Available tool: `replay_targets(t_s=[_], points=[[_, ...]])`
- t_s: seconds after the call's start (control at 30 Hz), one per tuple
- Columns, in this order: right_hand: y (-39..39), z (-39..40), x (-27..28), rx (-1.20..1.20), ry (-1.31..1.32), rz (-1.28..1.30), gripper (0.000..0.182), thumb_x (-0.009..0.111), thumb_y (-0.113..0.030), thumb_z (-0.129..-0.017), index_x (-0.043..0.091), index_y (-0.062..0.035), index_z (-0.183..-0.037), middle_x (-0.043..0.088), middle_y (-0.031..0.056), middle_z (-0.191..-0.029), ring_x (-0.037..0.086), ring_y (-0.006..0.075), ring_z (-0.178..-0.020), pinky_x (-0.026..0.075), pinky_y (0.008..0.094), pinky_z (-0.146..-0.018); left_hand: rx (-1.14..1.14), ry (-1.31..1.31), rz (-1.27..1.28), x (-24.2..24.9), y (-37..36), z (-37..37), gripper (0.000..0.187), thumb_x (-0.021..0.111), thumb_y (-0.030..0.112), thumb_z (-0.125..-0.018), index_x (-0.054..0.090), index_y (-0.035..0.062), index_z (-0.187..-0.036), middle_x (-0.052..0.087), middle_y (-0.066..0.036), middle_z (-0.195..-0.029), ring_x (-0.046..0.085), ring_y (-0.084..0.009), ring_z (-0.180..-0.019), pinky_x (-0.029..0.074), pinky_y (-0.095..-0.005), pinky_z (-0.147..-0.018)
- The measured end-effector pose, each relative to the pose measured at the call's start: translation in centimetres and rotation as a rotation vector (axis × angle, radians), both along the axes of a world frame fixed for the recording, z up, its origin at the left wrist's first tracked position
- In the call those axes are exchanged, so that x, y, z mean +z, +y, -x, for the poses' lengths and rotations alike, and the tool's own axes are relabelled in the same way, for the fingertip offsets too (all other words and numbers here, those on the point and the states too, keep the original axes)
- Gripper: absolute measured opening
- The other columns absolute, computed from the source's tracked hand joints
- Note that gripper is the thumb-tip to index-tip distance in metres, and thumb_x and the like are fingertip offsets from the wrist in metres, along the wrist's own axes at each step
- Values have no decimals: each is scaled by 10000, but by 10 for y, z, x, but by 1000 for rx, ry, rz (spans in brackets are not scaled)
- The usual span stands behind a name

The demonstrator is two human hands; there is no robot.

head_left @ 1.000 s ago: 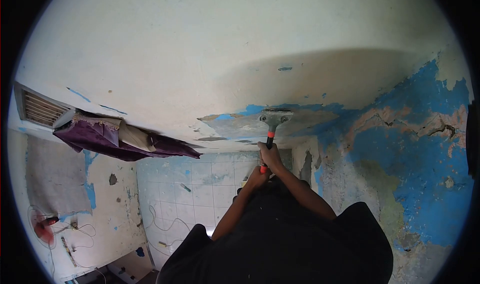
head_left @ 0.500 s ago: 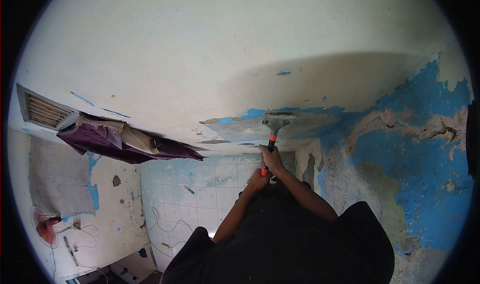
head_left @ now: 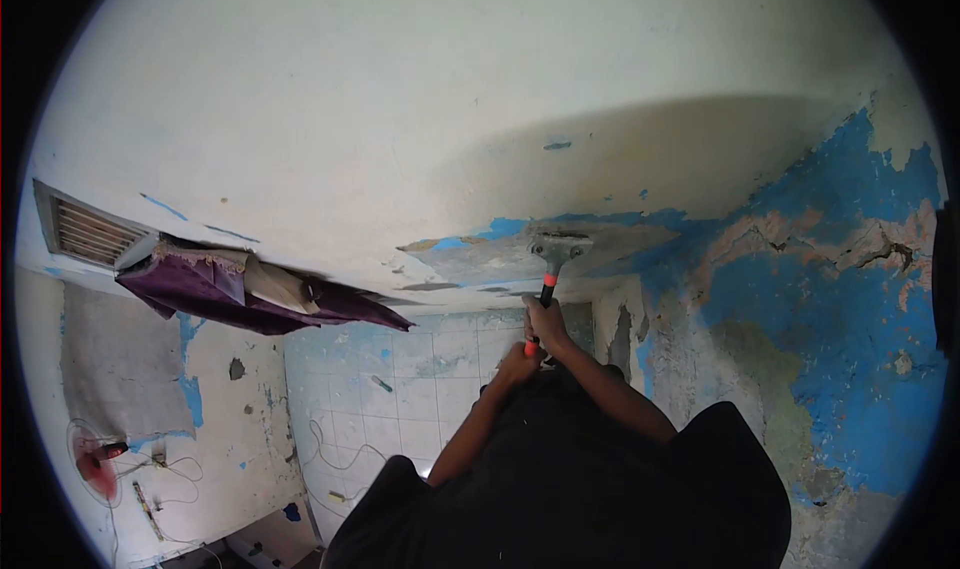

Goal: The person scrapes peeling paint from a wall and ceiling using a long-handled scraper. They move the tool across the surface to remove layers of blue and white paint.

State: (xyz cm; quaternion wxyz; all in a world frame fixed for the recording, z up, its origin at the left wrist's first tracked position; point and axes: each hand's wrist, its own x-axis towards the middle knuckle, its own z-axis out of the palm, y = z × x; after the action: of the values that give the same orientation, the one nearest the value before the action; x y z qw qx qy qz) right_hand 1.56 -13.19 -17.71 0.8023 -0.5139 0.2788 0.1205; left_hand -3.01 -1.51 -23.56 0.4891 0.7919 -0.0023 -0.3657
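A scraper (head_left: 561,250) with a wide metal head and a black and orange handle is held out against the wall in front of me. Its head lies on a bare grey patch (head_left: 470,262) edged with blue paint. My right hand (head_left: 545,323) wraps around the handle's middle. Lower down, near the orange end, my left hand (head_left: 518,366) is closed on the same handle. Parts of the fingers of both hands are hidden.
A purple curtain (head_left: 200,287) hangs at left beside a slatted vent (head_left: 92,231). Blue, cracked paint covers the right wall (head_left: 860,369). Below are a tiled floor (head_left: 415,404) with a cable, a small green-handled tool (head_left: 381,383) and a red fan (head_left: 97,469).
The scraper's head has shifted slightly down and right across the grey patch. Both hands keep their hold on the handle. The view has moved a little.
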Motion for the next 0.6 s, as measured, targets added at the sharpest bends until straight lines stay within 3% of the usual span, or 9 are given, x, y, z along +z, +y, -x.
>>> replay_targets(t_s=[0.13, 0.27, 0.43, 0.6], points=[[-2, -1, 2, 5, 19, 2, 382, 524, -249, -860, 340, -123, -549, 322, -19, -419, 333, 107, -312, 295, 276, -322, 18, 3, 64, 16, -3, 2, 355, 607, 340, -749, 620, -15, -737, 599, -129, -629, 580, -222, -598, 436, -380, -589], [-3, -3, -10, -4, 1, -65, 389, 530, -254, -864, 379, -115, -534, 349, -19, -428, 352, 100, -318, 310, 269, -328, 25, 49, 0, -11, 1, -2, 365, 606, 348, -753, 609, -16, -724, 594, -137, -625, 584, -229, -604, 432, -389, -587], [-6, -2, -6, 7, 15, -75, 388, 533, -255, -867, 382, -112, -540, 352, -19, -433, 349, 98, -320, 312, 270, -329, 41, -39, -10, 4, -4, 0, 380, 598, 358, -763, 599, -18, -705, 588, -136, -605, 582, -237, -587, 433, -400, -581], [-5, -3, 1, 25, -32, -47, 395, 533, -248, -870, 384, -107, -532, 355, -15, -427, 352, 101, -317, 312, 273, -327, 39, -27, -11, -15, 0, -3, 369, 599, 346, -762, 595, -16, -691, 586, -146, -599, 582, -248, -579, 433, -409, -583]])
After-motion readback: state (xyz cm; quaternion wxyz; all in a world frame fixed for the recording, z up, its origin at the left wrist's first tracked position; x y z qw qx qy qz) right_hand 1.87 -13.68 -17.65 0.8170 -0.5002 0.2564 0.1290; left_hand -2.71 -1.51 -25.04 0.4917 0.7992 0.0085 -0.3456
